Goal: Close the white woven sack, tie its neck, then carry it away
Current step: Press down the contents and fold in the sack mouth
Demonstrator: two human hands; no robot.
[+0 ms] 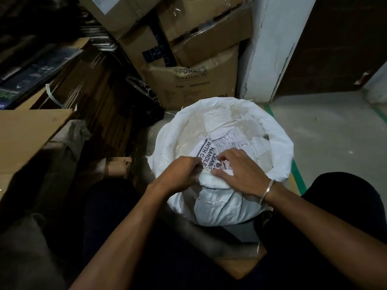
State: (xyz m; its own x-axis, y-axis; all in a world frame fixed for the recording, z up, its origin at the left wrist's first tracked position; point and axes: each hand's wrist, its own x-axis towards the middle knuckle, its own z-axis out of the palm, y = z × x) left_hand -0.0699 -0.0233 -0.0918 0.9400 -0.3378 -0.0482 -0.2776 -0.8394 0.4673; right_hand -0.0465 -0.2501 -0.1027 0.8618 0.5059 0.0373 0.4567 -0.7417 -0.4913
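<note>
Sack (279,149) stands on the floor (326,132) right in front of me, mouth up, papers (225,139) in it. My hands hold its near rim: left hand (184,172) just beside right hand (238,174). Stacked boxes (194,86) behind it, pillar (263,49) right of them, cardboard sheet (27,130) far left.

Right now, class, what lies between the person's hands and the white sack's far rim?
Head view: printed papers lie inside the open white sack, between its far rim and the left hand and right hand.
</note>
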